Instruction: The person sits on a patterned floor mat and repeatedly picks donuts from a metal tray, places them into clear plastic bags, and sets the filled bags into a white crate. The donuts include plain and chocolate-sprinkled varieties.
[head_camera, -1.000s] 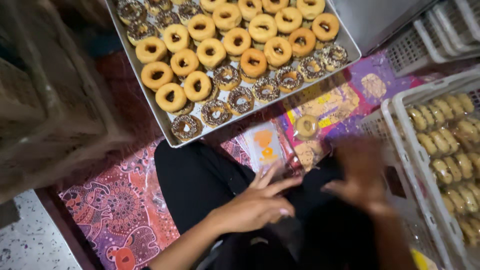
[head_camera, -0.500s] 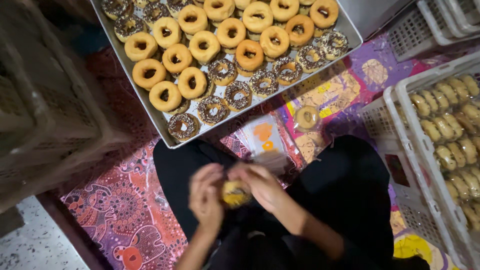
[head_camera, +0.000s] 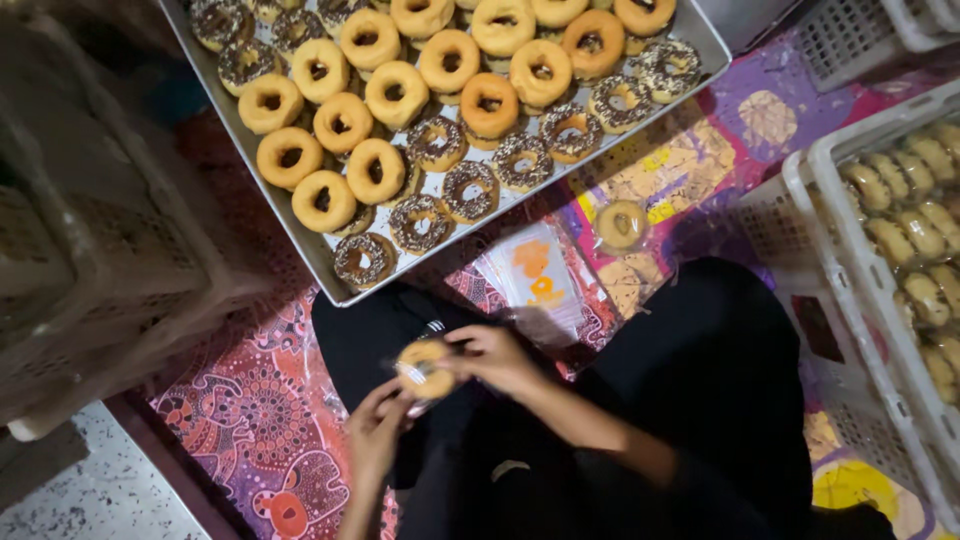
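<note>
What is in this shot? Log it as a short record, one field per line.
Setting: person seated on a patterned floor mat, seen from above
Left hand: under a doughnut, grip closed on it
Right hand: pinching the same doughnut from the other side
Wrapping: looks like a clear bag around it, too blurred to confirm
Tray: metal, holding plain glazed and chocolate sprinkled doughnuts
Beside the knee: stack of clear bags, one bagged doughnut
Right side: white crate with pale buns
</note>
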